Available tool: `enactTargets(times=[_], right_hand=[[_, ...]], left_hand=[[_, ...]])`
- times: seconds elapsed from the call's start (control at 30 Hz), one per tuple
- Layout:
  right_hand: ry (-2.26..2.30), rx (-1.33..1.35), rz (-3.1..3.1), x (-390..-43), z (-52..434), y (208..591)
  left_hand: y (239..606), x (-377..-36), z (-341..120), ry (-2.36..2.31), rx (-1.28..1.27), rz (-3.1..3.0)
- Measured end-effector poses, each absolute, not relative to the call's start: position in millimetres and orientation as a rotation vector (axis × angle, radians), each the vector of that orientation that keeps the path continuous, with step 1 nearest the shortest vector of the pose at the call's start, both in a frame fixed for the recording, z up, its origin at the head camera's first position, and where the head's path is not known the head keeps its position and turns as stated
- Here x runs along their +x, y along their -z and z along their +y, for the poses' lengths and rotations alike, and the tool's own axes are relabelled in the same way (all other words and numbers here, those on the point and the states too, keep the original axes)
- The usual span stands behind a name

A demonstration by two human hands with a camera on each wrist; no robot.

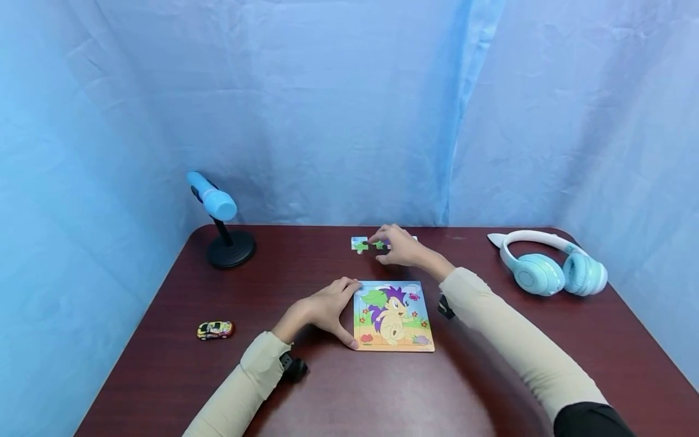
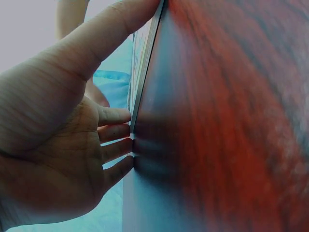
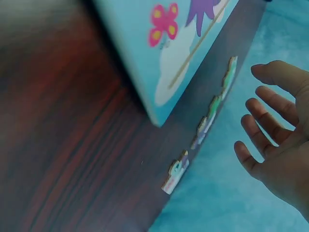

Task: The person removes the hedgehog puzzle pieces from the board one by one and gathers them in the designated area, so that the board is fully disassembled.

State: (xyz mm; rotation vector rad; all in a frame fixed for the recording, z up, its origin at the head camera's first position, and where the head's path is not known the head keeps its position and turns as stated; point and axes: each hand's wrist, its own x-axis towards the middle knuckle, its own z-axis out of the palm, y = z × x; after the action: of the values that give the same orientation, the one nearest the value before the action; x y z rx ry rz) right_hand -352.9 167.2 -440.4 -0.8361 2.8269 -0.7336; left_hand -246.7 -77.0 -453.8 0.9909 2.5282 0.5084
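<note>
A square puzzle board (image 1: pixel 394 317) with a cartoon hedgehog lies flat on the dark red table (image 1: pixel 382 394). My left hand (image 1: pixel 341 311) rests against its left edge. The straight fingers (image 2: pixel 116 131) touch the board's edge (image 2: pixel 143 67) and the thumb lies along it. Farther back, my right hand (image 1: pixel 392 246) hovers over a short row of loose puzzle pieces (image 1: pixel 360 244). In the right wrist view this hand (image 3: pixel 270 125) has its fingers spread and holds nothing, with the pieces (image 3: pixel 207 121) just beside them and the board's corner (image 3: pixel 183 53) close by.
Pale blue cat-ear headphones (image 1: pixel 551 267) lie at the right rear. A blue microphone on a black stand (image 1: pixel 221 221) is at the left rear. A small toy car (image 1: pixel 215 329) sits near the left edge. Blue cloth hangs behind and to both sides.
</note>
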Motion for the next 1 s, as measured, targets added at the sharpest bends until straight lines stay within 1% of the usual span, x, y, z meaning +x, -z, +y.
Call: enactTargets(times=[0.3,0.4,0.7,1.0], right_hand=[[0.706,-1.066,2.738,-310.8,190.9,434.6],[0.689,-1.103,2.720,-298.7,198.2,434.2],[0.567,-1.062,2.630,-269.5,215.5,433.1],[0.493,-1.055,2.591,-252.4,218.9,436.4]], left_hand=[[454.5,-245.8,-83.4,-0.519,0.964,2.524],[455.9,-245.6,-85.0,-0.508,0.965,2.533],[458.7,-244.6,-86.4,-0.499,0.991,2.555],[457.2,-243.0,-85.1,-0.515,0.993,2.552]])
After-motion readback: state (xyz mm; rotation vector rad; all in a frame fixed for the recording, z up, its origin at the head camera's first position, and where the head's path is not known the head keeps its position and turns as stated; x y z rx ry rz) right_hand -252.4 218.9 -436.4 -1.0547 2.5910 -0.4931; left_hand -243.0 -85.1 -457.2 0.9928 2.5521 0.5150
